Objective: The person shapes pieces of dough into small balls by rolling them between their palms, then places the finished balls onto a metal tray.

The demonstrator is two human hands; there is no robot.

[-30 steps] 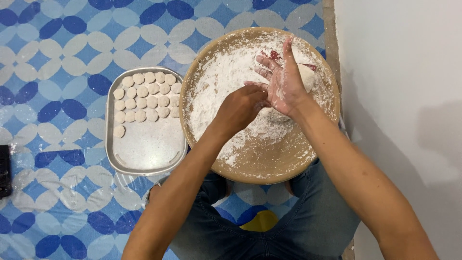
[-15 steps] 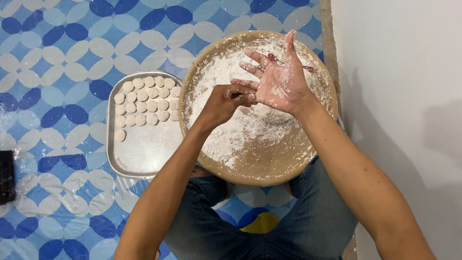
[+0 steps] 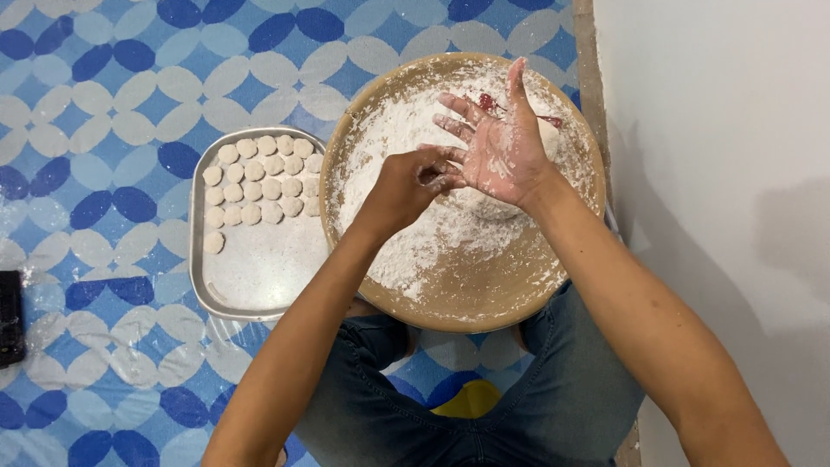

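- Right hand (image 3: 501, 151) open, floury palm up over the round tray (image 3: 484, 294)
- Left hand (image 3: 406, 186) pinches at it; whether it holds dough I cannot tell
- Flour could spill off the tray if the hands drift

I see 1 screen only: a small black phone (image 3: 10, 318), dark, flat on the floor at far left; no packages, labels or signs.

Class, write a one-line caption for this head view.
Floured right hand and left hand meet over round flour-dusted wooden tray.
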